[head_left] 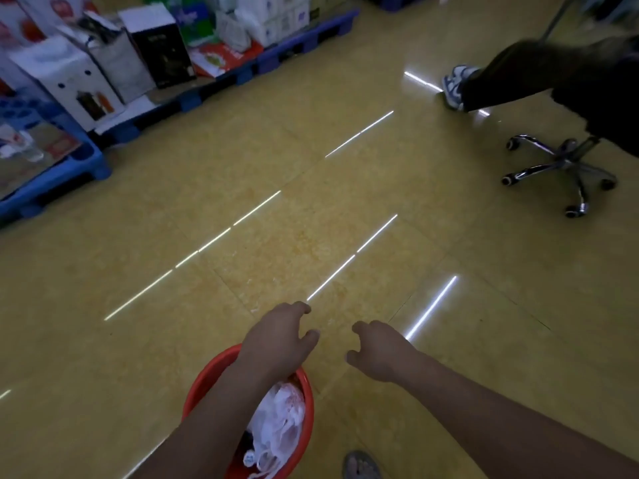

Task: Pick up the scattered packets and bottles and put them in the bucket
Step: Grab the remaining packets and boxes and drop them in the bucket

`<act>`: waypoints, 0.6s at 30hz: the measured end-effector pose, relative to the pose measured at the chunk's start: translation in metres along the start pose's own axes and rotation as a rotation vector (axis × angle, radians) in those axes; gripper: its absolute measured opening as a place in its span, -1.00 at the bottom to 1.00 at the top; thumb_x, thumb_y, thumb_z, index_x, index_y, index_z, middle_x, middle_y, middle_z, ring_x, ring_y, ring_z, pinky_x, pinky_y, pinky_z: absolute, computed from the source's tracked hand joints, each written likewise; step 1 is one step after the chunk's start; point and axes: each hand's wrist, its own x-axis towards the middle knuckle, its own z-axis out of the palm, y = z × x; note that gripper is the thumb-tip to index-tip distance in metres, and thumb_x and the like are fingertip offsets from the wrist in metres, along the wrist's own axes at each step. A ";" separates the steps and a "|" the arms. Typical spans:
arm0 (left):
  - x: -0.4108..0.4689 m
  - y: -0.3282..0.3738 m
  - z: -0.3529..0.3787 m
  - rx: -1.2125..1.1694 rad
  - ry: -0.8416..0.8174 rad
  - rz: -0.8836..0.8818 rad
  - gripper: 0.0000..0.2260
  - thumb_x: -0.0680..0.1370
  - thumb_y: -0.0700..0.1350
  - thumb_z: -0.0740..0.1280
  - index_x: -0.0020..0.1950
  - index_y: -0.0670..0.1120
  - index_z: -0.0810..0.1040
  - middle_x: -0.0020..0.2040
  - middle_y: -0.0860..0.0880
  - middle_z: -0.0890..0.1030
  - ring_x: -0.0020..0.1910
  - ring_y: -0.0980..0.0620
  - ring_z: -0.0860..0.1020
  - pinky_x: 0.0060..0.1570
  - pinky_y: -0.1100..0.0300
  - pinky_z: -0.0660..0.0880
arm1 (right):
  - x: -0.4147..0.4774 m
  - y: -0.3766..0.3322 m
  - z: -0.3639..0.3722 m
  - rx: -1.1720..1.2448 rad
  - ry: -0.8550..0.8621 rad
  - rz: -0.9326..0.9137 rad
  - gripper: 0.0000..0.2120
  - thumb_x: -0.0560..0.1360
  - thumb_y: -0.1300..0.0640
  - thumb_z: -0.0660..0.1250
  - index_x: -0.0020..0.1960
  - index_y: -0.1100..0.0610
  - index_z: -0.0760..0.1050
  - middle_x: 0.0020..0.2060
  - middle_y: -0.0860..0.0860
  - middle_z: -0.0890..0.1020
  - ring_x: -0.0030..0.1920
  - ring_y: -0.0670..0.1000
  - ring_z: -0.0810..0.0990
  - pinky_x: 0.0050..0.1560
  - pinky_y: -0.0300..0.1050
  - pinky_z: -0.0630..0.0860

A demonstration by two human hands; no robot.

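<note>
A red bucket (pixel 207 378) stands on the yellow floor at the bottom centre, with white plastic packets (pixel 280 420) and a bottle cap end (pixel 249 458) lying inside. My left hand (pixel 276 340) hovers over the bucket's far rim, fingers loosely curled, holding nothing. My right hand (pixel 378 350) hangs to the right of the bucket above the floor, fingers relaxed and empty. No loose packet or bottle shows on the floor nearby.
Blue pallets (pixel 304 36) stacked with cardboard boxes (pixel 159 46) line the left and back. Another person's leg and sneaker (pixel 454 84) and a swivel chair base (pixel 560 174) are at the upper right. My sandalled foot (pixel 361 466) is beside the bucket.
</note>
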 end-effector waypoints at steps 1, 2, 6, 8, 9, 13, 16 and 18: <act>-0.002 0.003 -0.007 0.008 0.000 0.021 -0.54 0.57 0.15 0.26 0.43 0.04 0.37 0.31 0.01 0.48 0.21 0.06 0.49 0.15 0.15 0.45 | -0.006 -0.002 -0.006 0.002 0.011 0.017 -0.43 0.53 -0.10 0.27 0.45 0.15 0.30 0.31 0.16 0.43 0.27 0.13 0.48 0.20 -0.05 0.48; -0.005 0.007 -0.017 0.019 -0.001 0.048 -0.53 0.56 0.17 0.27 0.43 0.05 0.37 0.31 0.03 0.48 0.21 0.07 0.49 0.14 0.16 0.45 | -0.015 -0.004 -0.014 0.011 0.025 0.037 -0.42 0.53 -0.11 0.27 0.45 0.15 0.29 0.31 0.16 0.43 0.27 0.14 0.48 0.21 -0.04 0.48; -0.013 0.023 -0.053 0.055 0.010 0.144 -0.51 0.53 0.20 0.30 0.42 0.08 0.37 0.32 0.07 0.47 0.26 0.10 0.45 0.13 0.21 0.41 | -0.052 -0.013 -0.044 0.043 0.098 0.091 -0.42 0.54 -0.12 0.28 0.45 0.14 0.29 0.31 0.15 0.41 0.28 0.15 0.46 0.23 -0.01 0.47; -0.017 0.037 -0.074 0.072 0.020 0.197 -0.50 0.52 0.21 0.31 0.42 0.09 0.37 0.33 0.09 0.46 0.27 0.11 0.45 0.13 0.21 0.41 | -0.073 -0.013 -0.060 0.065 0.147 0.131 -0.42 0.53 -0.13 0.28 0.44 0.12 0.29 0.31 0.12 0.41 0.28 0.14 0.46 0.23 0.01 0.47; -0.020 0.044 -0.083 0.081 0.027 0.228 -0.50 0.52 0.21 0.31 0.42 0.10 0.37 0.33 0.09 0.46 0.27 0.11 0.45 0.12 0.20 0.41 | -0.084 -0.014 -0.068 0.076 0.172 0.150 -0.42 0.53 -0.14 0.29 0.44 0.11 0.29 0.30 0.12 0.41 0.28 0.14 0.46 0.23 0.01 0.47; -0.032 0.071 -0.113 0.065 0.049 0.334 -0.51 0.51 0.20 0.33 0.40 0.11 0.39 0.32 0.11 0.47 0.26 0.13 0.46 0.13 0.21 0.42 | -0.131 -0.016 -0.090 0.123 0.256 0.226 -0.42 0.53 -0.14 0.29 0.45 0.10 0.28 0.31 0.10 0.40 0.27 0.13 0.47 0.19 -0.02 0.47; -0.044 0.091 -0.128 0.030 0.041 0.406 -0.51 0.49 0.20 0.35 0.39 0.13 0.40 0.29 0.14 0.47 0.21 0.14 0.48 0.10 0.20 0.45 | -0.168 -0.015 -0.097 0.158 0.305 0.278 -0.43 0.53 -0.13 0.29 0.45 0.09 0.29 0.30 0.09 0.41 0.25 0.13 0.48 0.15 -0.03 0.47; -0.055 0.106 -0.133 0.007 0.028 0.466 -0.51 0.48 0.20 0.37 0.37 0.14 0.41 0.27 0.16 0.48 0.18 0.16 0.48 0.10 0.20 0.45 | -0.194 -0.011 -0.098 0.187 0.339 0.329 -0.43 0.52 -0.14 0.29 0.44 0.09 0.30 0.29 0.08 0.41 0.24 0.12 0.48 0.14 -0.02 0.49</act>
